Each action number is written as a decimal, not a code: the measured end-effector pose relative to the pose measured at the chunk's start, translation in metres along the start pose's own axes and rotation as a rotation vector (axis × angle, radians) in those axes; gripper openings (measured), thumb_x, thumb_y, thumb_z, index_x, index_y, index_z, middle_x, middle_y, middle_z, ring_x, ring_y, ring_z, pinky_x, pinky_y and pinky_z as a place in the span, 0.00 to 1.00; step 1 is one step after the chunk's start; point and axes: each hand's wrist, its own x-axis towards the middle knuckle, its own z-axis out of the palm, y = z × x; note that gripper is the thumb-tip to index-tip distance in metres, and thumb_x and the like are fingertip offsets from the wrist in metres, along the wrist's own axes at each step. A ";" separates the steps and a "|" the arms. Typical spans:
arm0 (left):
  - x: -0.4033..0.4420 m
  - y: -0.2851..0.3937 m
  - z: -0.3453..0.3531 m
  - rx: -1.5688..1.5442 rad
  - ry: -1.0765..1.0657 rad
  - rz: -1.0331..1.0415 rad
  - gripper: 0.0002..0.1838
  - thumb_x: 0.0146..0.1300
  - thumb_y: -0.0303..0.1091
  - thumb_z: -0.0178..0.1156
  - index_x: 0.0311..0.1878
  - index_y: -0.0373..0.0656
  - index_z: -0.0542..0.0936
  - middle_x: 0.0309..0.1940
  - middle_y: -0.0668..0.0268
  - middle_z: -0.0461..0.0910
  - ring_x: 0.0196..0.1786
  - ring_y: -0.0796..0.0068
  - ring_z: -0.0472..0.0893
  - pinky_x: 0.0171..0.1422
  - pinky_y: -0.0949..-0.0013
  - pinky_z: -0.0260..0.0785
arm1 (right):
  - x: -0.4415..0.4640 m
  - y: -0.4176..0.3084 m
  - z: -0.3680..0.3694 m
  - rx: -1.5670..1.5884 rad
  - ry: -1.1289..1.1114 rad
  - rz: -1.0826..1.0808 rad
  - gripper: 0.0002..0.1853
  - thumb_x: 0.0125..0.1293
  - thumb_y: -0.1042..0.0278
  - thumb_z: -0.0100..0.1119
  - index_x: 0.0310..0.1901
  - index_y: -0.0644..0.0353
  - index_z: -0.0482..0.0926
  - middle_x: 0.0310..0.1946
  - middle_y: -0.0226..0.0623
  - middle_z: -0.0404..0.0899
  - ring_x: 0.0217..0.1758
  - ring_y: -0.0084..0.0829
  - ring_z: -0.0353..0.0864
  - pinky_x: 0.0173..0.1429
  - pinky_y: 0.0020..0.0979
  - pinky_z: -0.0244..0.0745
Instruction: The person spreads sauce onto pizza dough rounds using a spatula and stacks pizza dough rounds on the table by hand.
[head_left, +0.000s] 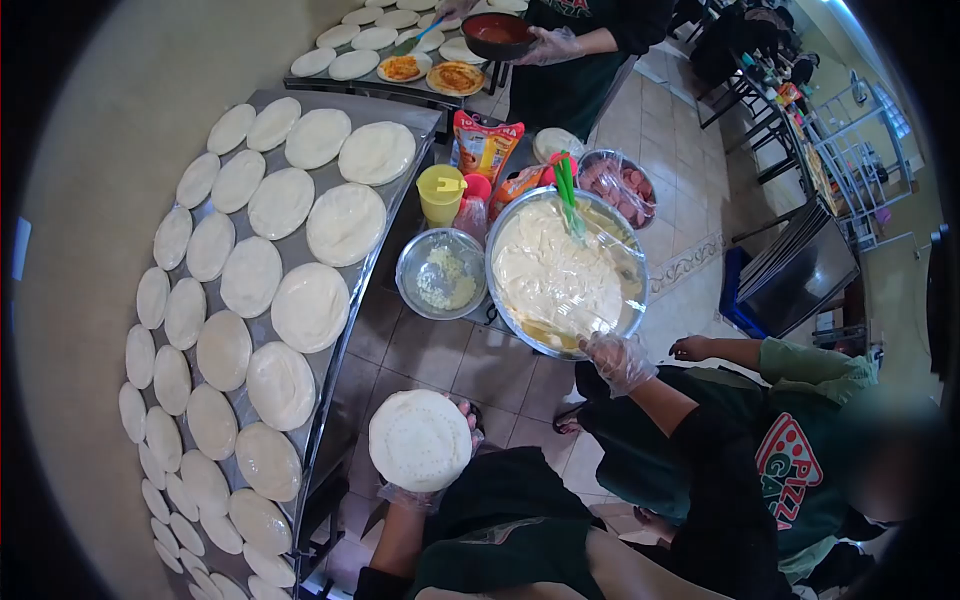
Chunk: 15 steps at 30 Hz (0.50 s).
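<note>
My left hand [408, 497], in a clear plastic glove, holds up a round pale pizza base [420, 440], its fingers wrapped under the disc's edge. At the near rim of a large steel bowl [493, 290], my gloved right hand [620, 362] has its fingers closed on the clear plastic film [545, 285] that glints across the bowl. Thick creamy sauce [550, 250] fills much of this bowl. A green-handled utensil [567, 190] leans at the bowl's far side, its lower end in the sauce.
Many bases [312, 307] lie in rows on a metal table [335, 375] to my left. Nearby are a smaller bowl with pale bits [445, 278], a yellow jug [440, 190], pouches [485, 145] and film-covered sliced meat [618, 185]. Co-workers stand ahead, holding a dark bowl [497, 35], and right.
</note>
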 end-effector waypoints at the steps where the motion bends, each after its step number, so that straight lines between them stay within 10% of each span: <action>1: 0.002 0.003 -0.003 0.000 0.006 0.005 0.41 0.67 0.66 0.55 0.75 0.48 0.68 0.75 0.50 0.65 0.73 0.39 0.65 0.77 0.33 0.57 | 0.004 0.009 0.012 0.005 -0.004 -0.004 0.14 0.75 0.63 0.48 0.56 0.57 0.76 0.42 0.49 0.81 0.44 0.49 0.85 0.45 0.48 0.82; 6: 0.007 0.018 -0.020 0.110 0.041 0.098 0.41 0.68 0.67 0.52 0.75 0.49 0.67 0.78 0.52 0.61 0.75 0.39 0.64 0.79 0.33 0.53 | 0.004 0.035 0.031 0.310 0.024 0.038 0.23 0.78 0.48 0.44 0.47 0.59 0.83 0.40 0.49 0.86 0.45 0.49 0.86 0.50 0.48 0.81; 15: 0.046 0.028 -0.032 0.265 -0.104 0.146 0.41 0.71 0.68 0.46 0.78 0.49 0.64 0.79 0.52 0.58 0.78 0.45 0.62 0.80 0.36 0.53 | 0.000 0.046 0.023 0.390 0.055 -0.053 0.13 0.72 0.58 0.60 0.48 0.57 0.86 0.40 0.44 0.87 0.44 0.45 0.87 0.52 0.42 0.83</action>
